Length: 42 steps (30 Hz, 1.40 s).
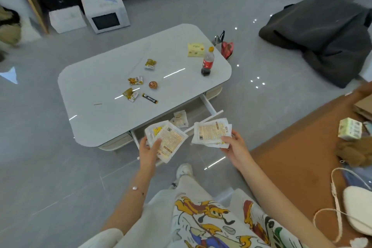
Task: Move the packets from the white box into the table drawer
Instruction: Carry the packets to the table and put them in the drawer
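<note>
a: grey tile floor, low white worktop [104, 90], drawer [210, 107] open at near edge. progress?
b: partway imo. two-ish loose packets [179, 121] in drawer; rest not in yet.
a: where?
b: held just by the drawer. left grip [148, 152] pinches left stack [171, 141], thumb on top; right grip [234, 147] pinches right stack [209, 132].
a: heading?
b: printed backs up. left cornerwise, corner twd drawer; right squarer. long axis hard to call.

We wear a white short-sleeved top [211, 227] printed with cartoon figures in yellow, orange, red and blue, pale trousers [191, 185] and a white sneaker [184, 169]. A thin bracelet [137, 189] with one pale bead circles the wrist of our left hand [149, 148].
</note>
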Motion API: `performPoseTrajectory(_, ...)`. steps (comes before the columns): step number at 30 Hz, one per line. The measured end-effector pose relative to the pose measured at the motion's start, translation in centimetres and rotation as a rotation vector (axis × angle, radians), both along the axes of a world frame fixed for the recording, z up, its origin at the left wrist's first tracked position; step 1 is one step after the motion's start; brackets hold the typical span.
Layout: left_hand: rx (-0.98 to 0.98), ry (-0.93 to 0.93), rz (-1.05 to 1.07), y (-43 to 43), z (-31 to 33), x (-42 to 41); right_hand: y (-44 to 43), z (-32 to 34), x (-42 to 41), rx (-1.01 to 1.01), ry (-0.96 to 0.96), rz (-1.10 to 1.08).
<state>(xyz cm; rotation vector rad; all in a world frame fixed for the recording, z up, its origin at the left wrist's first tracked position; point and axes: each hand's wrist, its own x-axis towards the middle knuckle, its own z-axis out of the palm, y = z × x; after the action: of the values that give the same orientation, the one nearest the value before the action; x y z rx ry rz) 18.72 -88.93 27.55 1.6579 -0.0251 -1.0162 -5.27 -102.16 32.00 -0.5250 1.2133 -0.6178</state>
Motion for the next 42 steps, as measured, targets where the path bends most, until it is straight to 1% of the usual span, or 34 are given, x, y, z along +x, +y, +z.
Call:
performPoseTrajectory(7,0.090,0.013,0.078,-6.0,-1.7,4.3,-8.8,-1.1,3.7,0.018,0.145,0.108)
performPoseTrajectory(11,0.129,0.041,0.126,-7.2,-4.6,6.2,-13.0,-4.6,6.0,0.059,0.210,0.192)
performPoseTrajectory(14,0.170,0.110,0.201,-7.7,-8.5,6.8,-16.3,-9.2,8.2,0.081,0.288,0.267)
performPoseTrajectory(17,0.238,0.195,0.329,-8.3,-13.0,6.9,-18.8,-14.5,10.8,0.112,0.365,0.371)
performPoseTrajectory(20,0.242,0.264,0.471,-9.2,-18.9,7.6,-21.2,-21.6,13.9,0.126,0.399,0.456)
performPoseTrajectory(23,0.266,0.281,0.520,-10.4,-25.1,8.7,-22.9,-29.0,16.6,0.145,0.430,0.558)
performPoseTrajectory(25,0.290,0.268,0.514,-11.1,-29.9,9.9,-23.8,-34.6,18.3,0.147,0.463,0.654)
performPoseTrajectory(27,0.346,0.231,0.498,-11.8,-34.4,11.4,-24.4,-39.5,19.9,0.143,0.489,0.704)
performPoseTrajectory(32,0.529,0.135,0.340,-12.7,-42.3,14.2,-24.2,-47.7,22.4,0.176,0.487,0.692)
performPoseTrajectory(36,0.582,0.143,0.231,-12.6,-46.5,14.6,-23.4,-51.3,22.8,0.147,0.514,0.749)
performPoseTrajectory(38,0.598,0.166,0.234,-12.6,-47.4,14.3,-23.0,-52.2,22.7,0.069,0.569,0.798)
performPoseTrajectory(40,0.620,0.176,0.249,-13.0,-47.4,13.9,-22.9,-52.4,22.4,-0.048,0.654,0.892)
performPoseTrajectory(42,0.674,0.086,0.195,-13.1,-46.8,13.5,-22.9,-51.5,22.2,-0.134,0.709,1.001)
